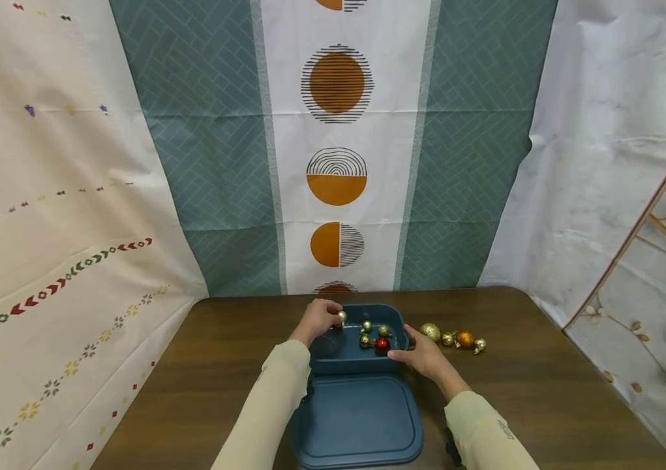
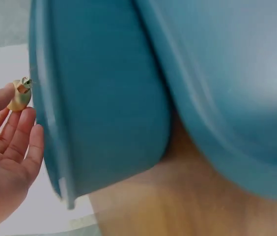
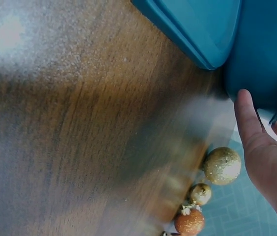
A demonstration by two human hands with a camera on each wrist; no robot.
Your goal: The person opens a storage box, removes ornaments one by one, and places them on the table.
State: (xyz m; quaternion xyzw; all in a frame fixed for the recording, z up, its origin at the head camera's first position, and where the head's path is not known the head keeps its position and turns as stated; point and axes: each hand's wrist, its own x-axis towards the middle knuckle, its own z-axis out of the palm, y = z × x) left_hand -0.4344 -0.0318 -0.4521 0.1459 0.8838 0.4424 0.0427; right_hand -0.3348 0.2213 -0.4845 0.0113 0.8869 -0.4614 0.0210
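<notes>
Held bauble: small gold ball-shaped ornament w/ cap (image 2: 19,98), at box's 10 o'clk end, just beside rim in L wrist view; clearance above box floor can't tell.
L hand (image 1: 316,320): part closed, thumb & fingertips pinching held bauble; lower fingers loosely bent, nothing else in grip.
Box: deep blue rectangular tub, prob. plastic (image 1: 356,365), upright, open-topped, ctr of work area.
Box contents: one shiny red ball bauble (image 1: 382,343) toward 4 o'clk; three gold ball baubles, incl. one (image 1: 366,325) nr 12 o'clk; bit of red nr L hand, mostly hidden, ID unconfirmed.
R hand (image 1: 426,354): half open, curled round box corner at 4 o'clk, thumb on near wall, fingers at end wall; holds box only.
Row outside box: at 3 o'clk on table, large glittery gold ball (image 1: 430,331), small shiny gold ball (image 1: 447,339), orange textured ball (image 1: 464,339), small pale-gold ball (image 1: 479,344).
Lid: flat blue rounded-rect. cover (image 1: 359,418), 6 o'clk of box, off.
Table: dark brown wood-grain top (image 1: 239,372), under all.
Done (judged): lid off, box steadied, several baubles inside.
Outstanding (judged): held bauble not yet released; four-piece row outside box; lid not fitted. Est. approx. mid-job.
</notes>
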